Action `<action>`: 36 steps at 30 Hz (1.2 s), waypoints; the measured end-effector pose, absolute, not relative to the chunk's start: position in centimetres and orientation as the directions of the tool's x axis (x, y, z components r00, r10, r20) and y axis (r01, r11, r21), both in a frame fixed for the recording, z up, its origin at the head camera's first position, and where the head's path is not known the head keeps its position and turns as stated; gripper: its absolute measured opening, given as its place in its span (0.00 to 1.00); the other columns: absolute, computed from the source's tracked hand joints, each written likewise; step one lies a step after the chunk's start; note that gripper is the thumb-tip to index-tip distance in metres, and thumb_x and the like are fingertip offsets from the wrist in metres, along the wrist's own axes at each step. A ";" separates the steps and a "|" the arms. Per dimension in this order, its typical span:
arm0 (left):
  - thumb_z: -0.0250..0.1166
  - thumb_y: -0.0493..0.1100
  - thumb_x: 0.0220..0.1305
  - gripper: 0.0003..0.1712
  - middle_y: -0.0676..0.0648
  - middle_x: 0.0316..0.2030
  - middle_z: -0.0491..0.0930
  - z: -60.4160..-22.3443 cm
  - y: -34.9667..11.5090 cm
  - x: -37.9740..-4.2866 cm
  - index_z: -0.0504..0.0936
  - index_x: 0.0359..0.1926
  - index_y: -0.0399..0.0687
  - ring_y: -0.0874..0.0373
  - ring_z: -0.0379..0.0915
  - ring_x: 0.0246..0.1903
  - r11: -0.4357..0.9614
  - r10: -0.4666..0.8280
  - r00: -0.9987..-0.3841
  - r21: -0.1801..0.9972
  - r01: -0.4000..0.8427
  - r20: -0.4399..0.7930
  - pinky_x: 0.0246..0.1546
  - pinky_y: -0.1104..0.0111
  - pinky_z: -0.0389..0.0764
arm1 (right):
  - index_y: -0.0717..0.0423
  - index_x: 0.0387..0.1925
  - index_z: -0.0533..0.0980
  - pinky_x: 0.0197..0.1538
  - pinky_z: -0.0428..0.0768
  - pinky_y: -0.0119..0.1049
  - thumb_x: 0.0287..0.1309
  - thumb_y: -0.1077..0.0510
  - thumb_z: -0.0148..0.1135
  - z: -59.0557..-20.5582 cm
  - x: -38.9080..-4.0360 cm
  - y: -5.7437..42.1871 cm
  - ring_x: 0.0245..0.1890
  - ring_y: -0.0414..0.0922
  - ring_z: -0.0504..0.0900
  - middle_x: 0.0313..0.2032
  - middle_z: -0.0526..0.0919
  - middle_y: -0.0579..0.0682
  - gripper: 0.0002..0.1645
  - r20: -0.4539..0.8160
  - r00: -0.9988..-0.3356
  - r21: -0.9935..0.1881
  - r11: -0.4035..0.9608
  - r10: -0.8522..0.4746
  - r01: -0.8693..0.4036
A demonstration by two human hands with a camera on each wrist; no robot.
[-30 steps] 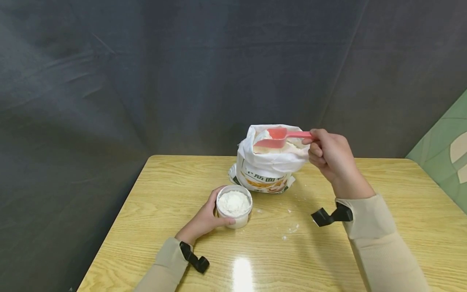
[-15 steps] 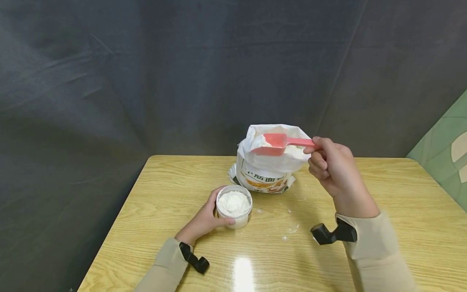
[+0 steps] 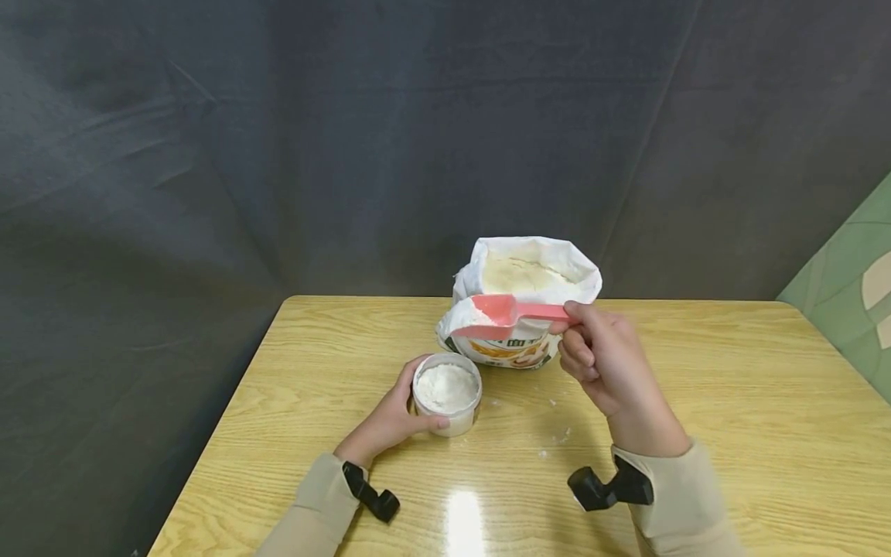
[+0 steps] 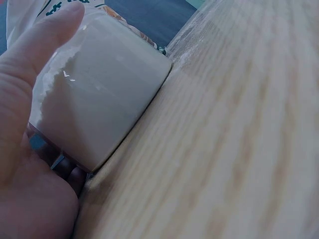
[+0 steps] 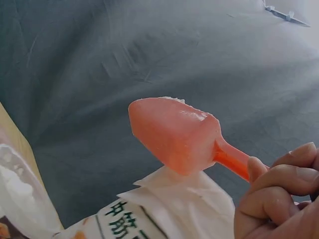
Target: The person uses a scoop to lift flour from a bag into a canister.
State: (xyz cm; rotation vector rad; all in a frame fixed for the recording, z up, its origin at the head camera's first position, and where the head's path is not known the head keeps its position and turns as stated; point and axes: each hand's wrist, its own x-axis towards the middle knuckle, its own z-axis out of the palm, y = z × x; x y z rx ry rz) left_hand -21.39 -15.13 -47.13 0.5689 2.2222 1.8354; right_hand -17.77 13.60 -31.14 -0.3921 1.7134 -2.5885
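Scoop (image 3: 496, 316) is being gripped face-up by right hand (image 3: 609, 363); near-left, tub (image 3: 461, 422) is being clasped by left hand (image 3: 390, 420), seemingly both against spilling.

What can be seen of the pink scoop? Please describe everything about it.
The pink scoop looks like smooth plastic, with a deep, high-sided bowl and a slim, straight handle. White powder lies in the bowl, mostly toward its open front end. The right hand grips the handle near its end. The scoop is held in the air, its bowl pointing to the person's left, and overlaps the open bag in the head view. Whether it touches the bag cannot be told.
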 end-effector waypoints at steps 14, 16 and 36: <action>0.82 0.43 0.51 0.58 0.48 0.73 0.62 -47.1 -15.3 -21.5 0.56 0.77 0.59 0.50 0.53 0.73 0.153 0.412 -0.907 0.976 0.156 0.081 0.74 0.46 0.47 | 0.52 0.20 0.82 0.18 0.41 0.37 0.76 0.63 0.41 -33.0 -17.7 12.9 0.11 0.40 0.48 0.08 0.64 0.38 0.31 0.184 -0.964 -0.944 -0.309 -0.190 -0.120; 0.82 0.43 0.50 0.58 0.48 0.73 0.61 -47.2 -15.3 -21.5 0.56 0.77 0.60 0.50 0.52 0.73 0.149 0.406 -0.910 0.977 0.151 0.078 0.74 0.46 0.46 | 0.53 0.20 0.82 0.17 0.41 0.38 0.76 0.63 0.42 -33.1 -17.8 12.9 0.10 0.39 0.49 0.08 0.64 0.38 0.30 0.171 -0.966 -0.954 -0.278 -0.193 -0.114; 0.82 0.46 0.50 0.61 0.48 0.75 0.59 -46.9 -14.9 -21.3 0.54 0.78 0.56 0.51 0.48 0.75 0.168 0.405 -0.912 0.975 0.146 0.066 0.75 0.47 0.44 | 0.69 0.28 0.80 0.16 0.58 0.27 0.73 0.61 0.50 -33.7 -17.6 11.1 0.11 0.36 0.62 0.11 0.70 0.45 0.20 0.068 -0.997 -0.985 0.157 -0.040 -0.073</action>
